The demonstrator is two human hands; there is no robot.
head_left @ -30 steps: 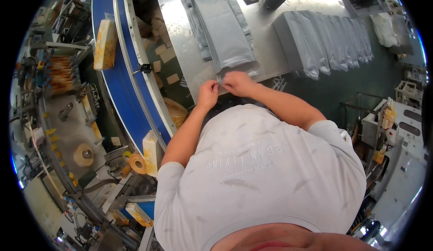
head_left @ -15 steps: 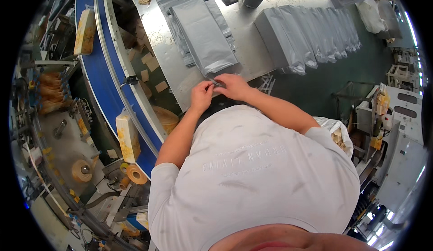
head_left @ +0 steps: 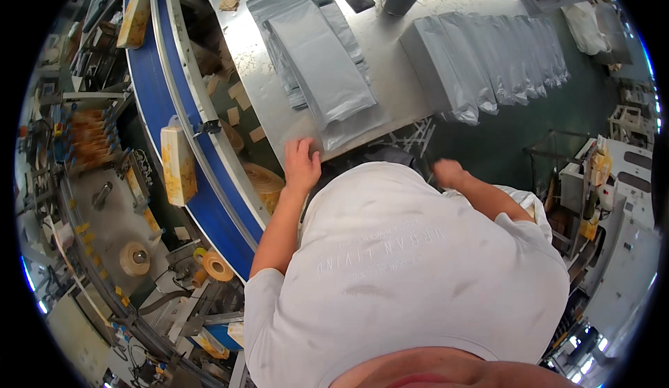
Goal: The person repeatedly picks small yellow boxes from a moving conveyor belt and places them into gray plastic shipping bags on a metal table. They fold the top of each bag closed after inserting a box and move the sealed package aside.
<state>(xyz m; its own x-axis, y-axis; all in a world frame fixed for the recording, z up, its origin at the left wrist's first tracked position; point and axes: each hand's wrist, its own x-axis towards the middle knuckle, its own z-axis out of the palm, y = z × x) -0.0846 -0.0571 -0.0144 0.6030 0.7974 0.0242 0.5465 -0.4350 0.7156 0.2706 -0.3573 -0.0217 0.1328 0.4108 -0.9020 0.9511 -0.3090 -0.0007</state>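
**Head view: hands at the table's near edge**

Head camera shows the left hand [head_left: 302,166] lying open, fingers spread, on the near edge of the shiny steel table [head_left: 390,53], holding nothing. The stack of flat grey plastic pouches [head_left: 322,67] lies just beyond its fingertips, slightly to the right. The right hand [head_left: 449,173] hangs off the table edge, blurred; its grip cannot be told.

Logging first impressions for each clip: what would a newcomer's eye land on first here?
The stack of long grey pouches on the steel table, with the left hand flat at its near edge. Next, the curved blue conveyor on the left carrying a yellow carton. The right hand hangs off the table, blurred.
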